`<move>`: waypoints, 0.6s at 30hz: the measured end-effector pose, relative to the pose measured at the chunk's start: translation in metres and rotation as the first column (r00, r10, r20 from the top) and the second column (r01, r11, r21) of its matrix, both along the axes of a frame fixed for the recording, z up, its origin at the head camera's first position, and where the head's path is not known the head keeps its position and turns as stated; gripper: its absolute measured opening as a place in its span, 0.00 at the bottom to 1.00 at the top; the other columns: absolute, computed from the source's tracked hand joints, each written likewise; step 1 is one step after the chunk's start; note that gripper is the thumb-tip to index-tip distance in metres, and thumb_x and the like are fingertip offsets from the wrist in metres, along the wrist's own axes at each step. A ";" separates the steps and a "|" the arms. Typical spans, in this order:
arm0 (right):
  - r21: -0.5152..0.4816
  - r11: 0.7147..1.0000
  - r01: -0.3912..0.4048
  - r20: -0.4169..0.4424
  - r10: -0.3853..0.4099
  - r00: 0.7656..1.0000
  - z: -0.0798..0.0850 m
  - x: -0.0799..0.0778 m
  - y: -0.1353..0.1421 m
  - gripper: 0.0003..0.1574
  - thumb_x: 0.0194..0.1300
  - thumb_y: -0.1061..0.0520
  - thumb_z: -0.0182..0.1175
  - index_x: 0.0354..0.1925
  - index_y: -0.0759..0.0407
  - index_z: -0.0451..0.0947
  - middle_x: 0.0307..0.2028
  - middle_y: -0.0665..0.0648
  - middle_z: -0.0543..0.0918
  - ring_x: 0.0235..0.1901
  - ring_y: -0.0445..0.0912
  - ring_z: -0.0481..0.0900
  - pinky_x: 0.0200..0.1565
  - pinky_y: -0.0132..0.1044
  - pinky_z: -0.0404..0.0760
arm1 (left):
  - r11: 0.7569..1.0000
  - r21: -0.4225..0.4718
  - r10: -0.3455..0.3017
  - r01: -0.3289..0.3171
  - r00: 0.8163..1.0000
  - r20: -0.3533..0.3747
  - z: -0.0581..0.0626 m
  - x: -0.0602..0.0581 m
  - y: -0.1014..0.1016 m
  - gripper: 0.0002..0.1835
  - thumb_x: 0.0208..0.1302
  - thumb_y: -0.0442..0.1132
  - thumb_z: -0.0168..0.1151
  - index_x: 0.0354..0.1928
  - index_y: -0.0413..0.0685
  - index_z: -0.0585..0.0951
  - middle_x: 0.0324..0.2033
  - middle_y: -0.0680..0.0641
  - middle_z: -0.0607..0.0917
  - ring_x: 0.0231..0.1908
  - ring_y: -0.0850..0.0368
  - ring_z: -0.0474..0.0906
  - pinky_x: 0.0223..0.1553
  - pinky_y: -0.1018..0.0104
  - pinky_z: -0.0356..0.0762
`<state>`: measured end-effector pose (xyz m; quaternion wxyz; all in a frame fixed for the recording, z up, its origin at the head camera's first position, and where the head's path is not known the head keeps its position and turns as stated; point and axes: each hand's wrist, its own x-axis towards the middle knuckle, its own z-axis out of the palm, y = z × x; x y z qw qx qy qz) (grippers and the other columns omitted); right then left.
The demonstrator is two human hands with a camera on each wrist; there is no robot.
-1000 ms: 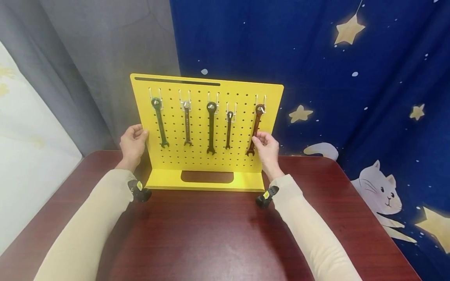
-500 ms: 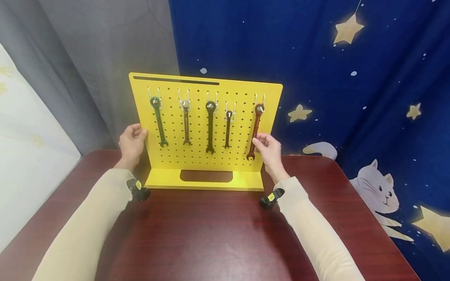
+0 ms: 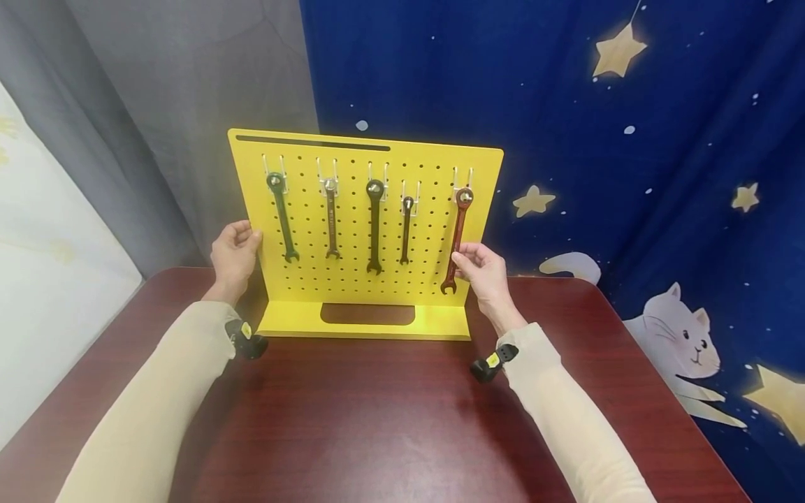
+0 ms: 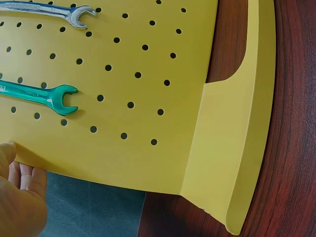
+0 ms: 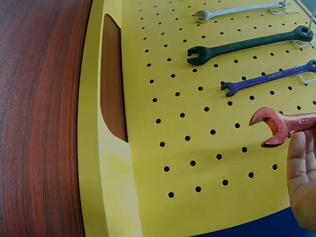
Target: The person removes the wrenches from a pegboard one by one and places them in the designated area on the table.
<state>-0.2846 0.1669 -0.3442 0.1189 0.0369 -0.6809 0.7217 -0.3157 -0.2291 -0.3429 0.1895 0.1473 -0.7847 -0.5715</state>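
A yellow pegboard [image 3: 349,283] stands upright on the table. My left hand [image 3: 234,255] pinches its left edge between thumb and fingers. On the right side, my right hand [image 3: 486,276] holds a red combination wrench [image 3: 460,227] by the lower shank. That wrench's ring end is still at its hook, and its open end tilts out from the board, as the right wrist view shows. Also hanging by their rings are a green wrench [image 3: 283,218], a silver wrench [image 3: 332,225], a large dark green wrench [image 3: 374,230] and a small purple wrench [image 5: 271,77].
White double hooks [image 3: 462,178] stick out of the board. Its yellow foot [image 3: 289,323] has a rounded cutout and rests on the dark red wooden table [image 3: 365,419]. Behind hang a grey curtain [image 3: 176,105] and a blue starry curtain [image 3: 428,91].
My right hand has drawn slightly down and toward me, pulling the red wrench's lower end away from the board. My left hand keeps its place on the edge.
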 end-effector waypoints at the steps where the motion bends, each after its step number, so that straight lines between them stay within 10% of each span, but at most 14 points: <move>1: -0.003 1.000 -0.005 -0.002 0.005 1.000 0.000 0.001 0.001 0.06 0.60 0.64 0.62 0.37 0.58 0.77 0.29 0.49 0.82 0.28 0.38 0.78 0.33 0.30 0.81 | 1.000 -0.001 0.000 0.000 1.000 0.000 0.000 0.000 0.000 0.24 0.69 0.46 0.52 0.63 0.46 0.68 0.61 0.43 0.73 0.59 0.52 0.71 0.60 0.62 0.69; 18: -0.042 0.993 -0.107 -0.034 0.106 0.994 0.007 0.020 0.007 0.08 0.60 0.65 0.63 0.32 0.51 0.78 0.27 0.46 0.81 0.27 0.38 0.78 0.33 0.30 0.82 | 0.999 0.043 -0.006 0.006 1.000 -0.004 -0.003 -0.003 -0.001 0.23 0.69 0.46 0.53 0.63 0.48 0.68 0.61 0.44 0.73 0.58 0.54 0.71 0.59 0.63 0.70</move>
